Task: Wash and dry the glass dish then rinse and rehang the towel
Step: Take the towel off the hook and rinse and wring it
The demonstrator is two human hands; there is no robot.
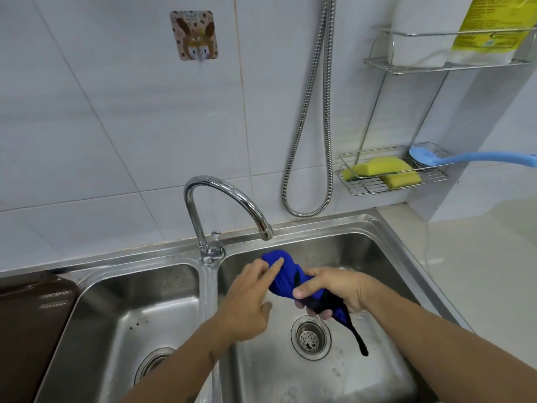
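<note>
Two bare grips meet over the right basin of the steel sink [377, 251]. The right grip [328, 289] is curled tight round the blue towel [283, 276], thumb across the front and fingers wrapped underneath, so the cloth is squeezed into a bunched roll. A dark tail of the towel [357, 338] hangs down below this grip, ending just beside the drain strainer [310, 338]; whether it touches the basin floor cannot be told. The left grip [250, 298] is spread and loose, its forefinger laid straight against the far end of the roll, which sticks out beyond the right grip. Just beyond that fingertip the faucet [226, 199] spout points down at the basin. Far above the left grip a rabbit-patterned hook [194, 34] sits on the tiled wall. Beyond and outward of the right grip a wire rack [363, 186] holds yellow sponges [377, 170] and a blue brush [465, 159]
</note>
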